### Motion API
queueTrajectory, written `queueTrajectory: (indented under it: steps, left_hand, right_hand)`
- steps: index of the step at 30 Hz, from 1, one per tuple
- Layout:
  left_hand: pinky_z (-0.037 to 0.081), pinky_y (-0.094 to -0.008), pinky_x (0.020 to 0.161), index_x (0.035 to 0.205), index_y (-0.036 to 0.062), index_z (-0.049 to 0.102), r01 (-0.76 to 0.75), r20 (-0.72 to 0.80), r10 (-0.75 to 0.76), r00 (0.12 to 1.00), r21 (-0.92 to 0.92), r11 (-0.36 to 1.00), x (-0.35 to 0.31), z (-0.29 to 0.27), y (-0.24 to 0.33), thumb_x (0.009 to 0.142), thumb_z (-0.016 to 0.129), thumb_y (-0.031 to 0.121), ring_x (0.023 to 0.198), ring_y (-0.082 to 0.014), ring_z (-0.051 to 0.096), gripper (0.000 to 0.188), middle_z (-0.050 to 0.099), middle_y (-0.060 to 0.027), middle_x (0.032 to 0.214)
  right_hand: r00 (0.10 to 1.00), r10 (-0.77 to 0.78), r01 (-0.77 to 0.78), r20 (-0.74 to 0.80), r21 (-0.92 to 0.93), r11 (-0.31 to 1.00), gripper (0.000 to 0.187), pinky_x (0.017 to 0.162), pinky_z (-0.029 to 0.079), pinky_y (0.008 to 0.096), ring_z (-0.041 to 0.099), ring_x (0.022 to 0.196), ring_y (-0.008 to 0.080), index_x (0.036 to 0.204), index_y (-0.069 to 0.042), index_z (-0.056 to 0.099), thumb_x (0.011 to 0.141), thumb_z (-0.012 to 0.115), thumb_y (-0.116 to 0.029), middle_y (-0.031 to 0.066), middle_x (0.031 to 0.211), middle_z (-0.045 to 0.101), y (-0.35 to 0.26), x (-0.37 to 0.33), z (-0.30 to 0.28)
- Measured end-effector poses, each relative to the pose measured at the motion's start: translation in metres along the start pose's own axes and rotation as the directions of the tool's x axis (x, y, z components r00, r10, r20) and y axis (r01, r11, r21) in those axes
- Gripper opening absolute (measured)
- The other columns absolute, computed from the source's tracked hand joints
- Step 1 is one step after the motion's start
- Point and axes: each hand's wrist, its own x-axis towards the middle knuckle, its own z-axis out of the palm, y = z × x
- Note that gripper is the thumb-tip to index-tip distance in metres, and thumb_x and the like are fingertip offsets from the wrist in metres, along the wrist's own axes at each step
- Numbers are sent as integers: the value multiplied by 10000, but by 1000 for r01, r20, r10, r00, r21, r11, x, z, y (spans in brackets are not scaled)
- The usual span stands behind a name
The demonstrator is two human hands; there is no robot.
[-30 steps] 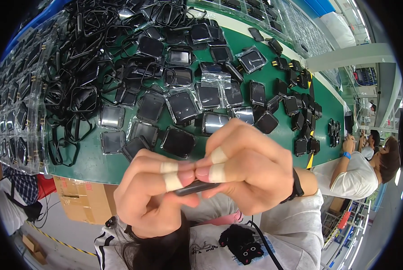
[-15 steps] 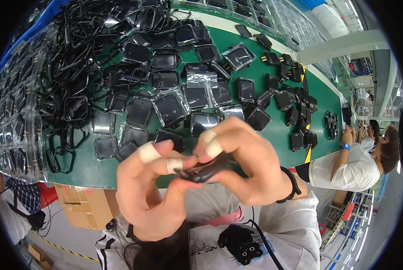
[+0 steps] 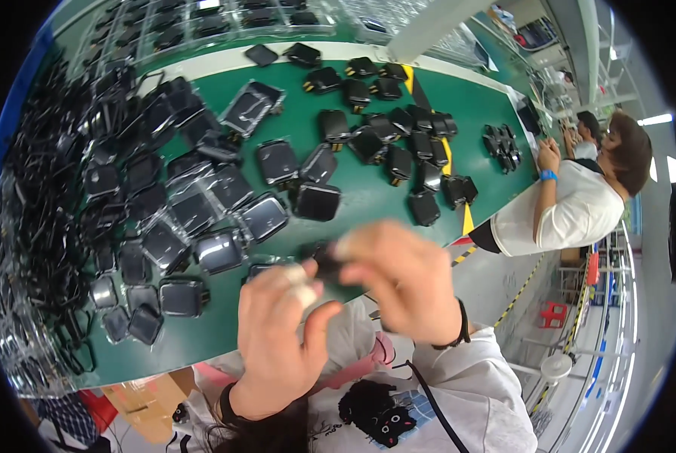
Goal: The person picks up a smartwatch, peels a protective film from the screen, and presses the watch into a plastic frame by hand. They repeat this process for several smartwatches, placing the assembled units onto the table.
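My right hand (image 3: 404,285) is smeared by motion, its thumb and fingers pinching a small dark smartwatch body (image 3: 323,258) over the table's near edge. Just left of it is my left hand (image 3: 277,340), thumb spread away from the other fingers, with pale tape on some fingertips. Its fingertips are close to the piece; whether they touch is blurred. Beyond the hands lie loose black smartwatch bodies (image 3: 318,201), square with rounded corners. Farther left are film-wrapped ones (image 3: 221,251).
A green table (image 3: 368,204) spreads ahead. Black frames pile up on the left (image 3: 51,181); clear trays (image 3: 225,26) stand behind. More watch bodies cluster (image 3: 398,124) by yellow-black tape. A co-worker in a white shirt (image 3: 572,200) sits at right. A cardboard box (image 3: 145,404) is below.
My view has swung right, so the table's things sit farther left. The hands have drawn apart; the left has let go of the dark piece, and the right keeps it.
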Motion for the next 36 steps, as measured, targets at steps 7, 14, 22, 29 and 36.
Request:
queueTrajectory:
  steps: [7, 14, 22, 29, 36]
  left_hand:
    - [466, -351, 805, 1025, -20, 518, -105, 328, 92, 940, 24, 994, 15, 14, -8, 769, 589, -101, 1008, -303, 557, 278, 536, -177, 1085]
    - [463, -347, 804, 1108, -19, 503, 174, 195, -117, 974, -307, 936, 13, 8, -14, 791, 621, -20, 997, -293, 555, 339, 521, -176, 1172]
    - [500, -321, 768, 1294, -11, 381, 450, 328, -402, 855, -855, 258, 14, -56, -19, 920, 539, 157, 989, -259, 583, 439, 484, -206, 1256]
    - [509, -357, 860, 1291, -20, 382, 301, -68, -532, 844, -761, 575, -1, -107, -24, 910, 571, 184, 1076, -322, 567, 472, 464, -231, 1278]
    - [483, -392, 919, 1303, -56, 377, 214, -147, -620, 771, -857, 469, -12, -128, -35, 850, 655, 121, 1113, -324, 548, 560, 482, -218, 1268]
  right_hand:
    - [960, 279, -280, -36, -182, 942, 283, 615, 472, 317, 561, 719, 279, 993, -21, 617, 718, 684, -12, 137, 883, 532, 52, 11, -24]
    - [993, -43, 92, 107, -509, 856, 425, 641, 476, 329, 560, 742, 284, 1105, -25, 564, 705, 709, -39, 147, 918, 531, 73, 58, -27]
    - [881, -294, 244, 371, 176, 953, 360, 659, 476, 339, 595, 842, 248, 1013, -13, 610, 672, 721, -39, 111, 955, 587, -24, 92, -5]
    - [808, -481, 465, 340, 132, 875, 315, 654, 490, 363, 605, 789, 257, 1008, -15, 605, 705, 691, -16, 79, 851, 598, -29, 158, 101]
    - [688, -649, 466, 325, 487, 739, 213, 590, 479, 303, 573, 697, 259, 915, -6, 641, 707, 677, 22, 110, 838, 551, -71, 155, 97]
